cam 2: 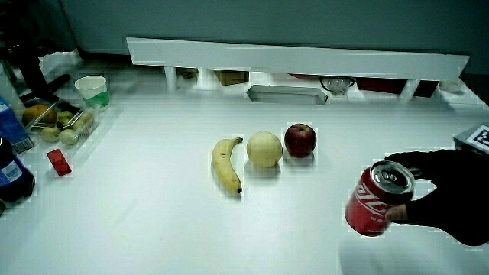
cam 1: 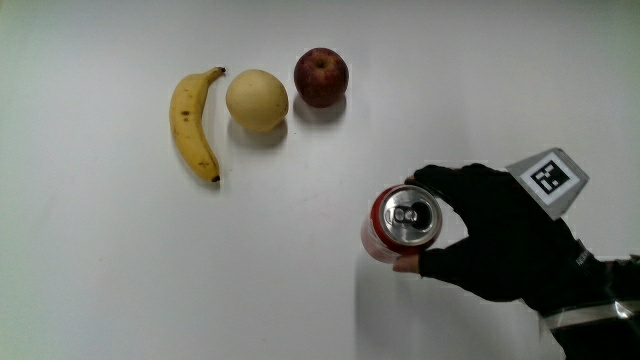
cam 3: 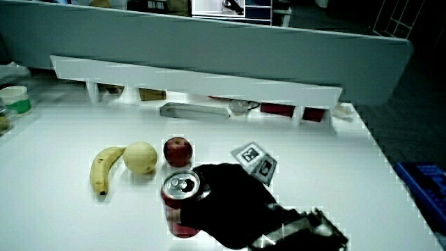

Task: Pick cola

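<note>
A red cola can (cam 1: 400, 225) with a silver top stands tilted, nearer to the person than the fruit; in both side views (cam 2: 376, 202) (cam 3: 180, 203) its red wall shows. The gloved hand (cam 1: 490, 235) wraps the can's rim and wall, thumb and fingers curled around it. In a side view the hand (cam 2: 447, 198) reaches in beside the can, and in a side view the hand (cam 3: 230, 202) covers part of the can's wall. The patterned cube (cam 1: 548, 177) sits on the hand's back.
A banana (cam 1: 193, 122), a pale round fruit (cam 1: 257, 99) and a red apple (cam 1: 321, 77) lie in a row farther from the person. A low white partition (cam 2: 298, 55) closes the table. A cup (cam 2: 92, 89), bottles (cam 2: 11, 164) and a fruit tray (cam 2: 61, 124) stand at the table's edge.
</note>
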{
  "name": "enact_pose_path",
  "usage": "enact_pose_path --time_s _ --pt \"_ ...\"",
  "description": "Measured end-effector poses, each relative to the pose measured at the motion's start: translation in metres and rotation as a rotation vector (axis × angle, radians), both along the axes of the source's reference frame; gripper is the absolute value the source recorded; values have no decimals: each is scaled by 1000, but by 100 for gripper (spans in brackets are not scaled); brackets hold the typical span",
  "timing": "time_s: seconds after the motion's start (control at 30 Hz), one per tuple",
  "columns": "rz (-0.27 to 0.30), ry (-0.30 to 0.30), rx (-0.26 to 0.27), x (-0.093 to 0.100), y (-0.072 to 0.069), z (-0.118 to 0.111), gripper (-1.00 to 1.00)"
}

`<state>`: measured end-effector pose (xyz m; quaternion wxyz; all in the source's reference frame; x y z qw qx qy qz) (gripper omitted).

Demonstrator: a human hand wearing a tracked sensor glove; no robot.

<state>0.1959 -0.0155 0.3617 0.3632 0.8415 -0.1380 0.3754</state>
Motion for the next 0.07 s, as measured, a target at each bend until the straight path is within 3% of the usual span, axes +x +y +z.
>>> enact_pose_path --time_s 0.07 --pt "4 -7 7 -5 -5 -1 100"
